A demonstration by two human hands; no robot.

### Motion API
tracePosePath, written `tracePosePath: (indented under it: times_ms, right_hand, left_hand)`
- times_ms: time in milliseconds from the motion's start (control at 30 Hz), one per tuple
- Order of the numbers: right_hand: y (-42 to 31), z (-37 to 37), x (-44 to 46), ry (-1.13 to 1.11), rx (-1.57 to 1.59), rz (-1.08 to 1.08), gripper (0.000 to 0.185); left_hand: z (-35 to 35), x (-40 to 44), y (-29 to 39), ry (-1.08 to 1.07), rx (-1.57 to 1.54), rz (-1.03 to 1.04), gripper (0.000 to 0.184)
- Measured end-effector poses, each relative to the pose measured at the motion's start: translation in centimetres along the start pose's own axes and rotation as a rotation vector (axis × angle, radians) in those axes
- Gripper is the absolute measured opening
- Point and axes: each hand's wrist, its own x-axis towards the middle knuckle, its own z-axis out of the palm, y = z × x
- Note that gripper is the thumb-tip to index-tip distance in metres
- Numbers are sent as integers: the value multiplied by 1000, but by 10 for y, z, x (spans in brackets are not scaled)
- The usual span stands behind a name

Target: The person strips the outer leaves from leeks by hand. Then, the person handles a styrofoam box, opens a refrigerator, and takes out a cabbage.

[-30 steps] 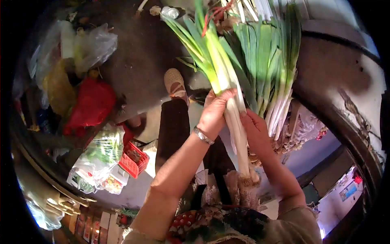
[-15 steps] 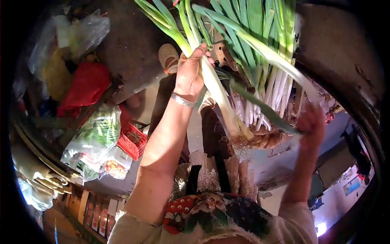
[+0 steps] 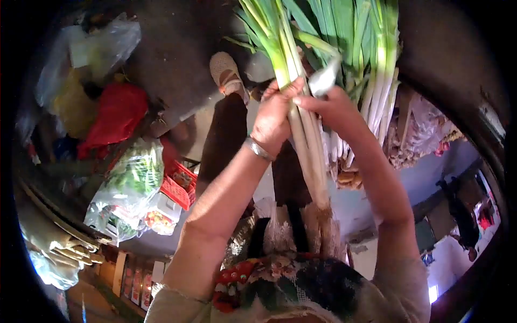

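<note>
My left hand [image 3: 273, 116] is closed round the pale stalks of several long green onions [image 3: 309, 156], their leaves pointing away and their roots near my lap. Beside it, my right hand [image 3: 339, 110] has its fingers closed against the same stalks. A loose green onion leaf [image 3: 318, 43] bends down to that hand, its whitish end blurred by motion; the grip on it is partly hidden. Behind my right hand lies a larger bundle of green onions [image 3: 377, 91] with white stalks and green tops.
At left are a red bag [image 3: 116, 116], a clear plastic bag of green vegetables [image 3: 134, 175] and a red plastic basket [image 3: 177, 188]. Garlic-like bulbs [image 3: 425, 126] lie at right, partly under plastic. My shoe [image 3: 225, 70] shows on the floor ahead.
My right hand has come in from the far right to the held stalks, bringing the pulled leaf along. My left hand has shifted slightly right, and the stalks now stand more upright.
</note>
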Motion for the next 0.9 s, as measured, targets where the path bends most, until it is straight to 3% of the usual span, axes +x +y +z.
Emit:
tracePosePath:
  times_ms: [133,233,367,400,467,900]
  right_hand:
    - [-4,-3,-2,68,8,50,37]
    - [-14,-17,-5,145,211,35,37]
    - [-23,0,-24,-135,305,222,23]
    - [-17,17,-31,-50,444,195,20]
    - [-26,20,-48,-45,435,344,19]
    - [-23,17,-99,-9,604,497,28]
  left_hand:
    - [1,-7,12,-84,69,45,23]
    - [-3,-12,26,-88,58,7,22]
    - [-8,-1,30,-73,-22,-30,14]
    - [-16,7,26,-62,-8,-34,14]
    - [-21,11,26,-61,-35,-42,15]
    - [-5,8,7,36,67,-90,11]
